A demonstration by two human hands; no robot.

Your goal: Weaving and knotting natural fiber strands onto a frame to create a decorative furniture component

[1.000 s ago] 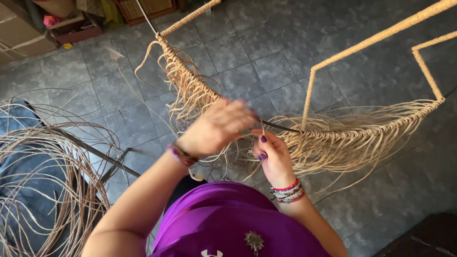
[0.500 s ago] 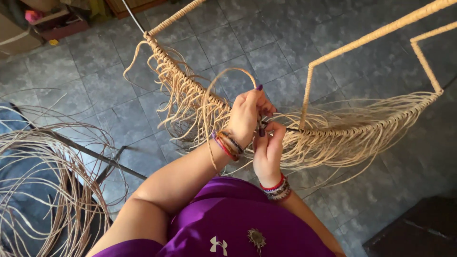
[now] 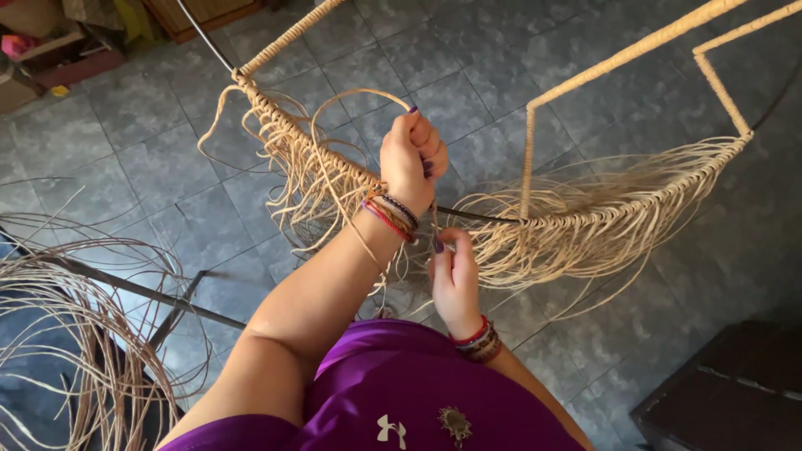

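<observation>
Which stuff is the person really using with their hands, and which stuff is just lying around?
In use:
left hand, pulling a cane strand
right hand, at the woven edge
wrapped frame with its loose fringe

Lying about:
cane bundle on the tiled floor
dark box
clutter in the corner

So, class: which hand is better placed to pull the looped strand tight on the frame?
The left hand. It is raised above the frame with its grip closed on the strand. The right hand sits low, pinching strands at the woven edge.
</observation>
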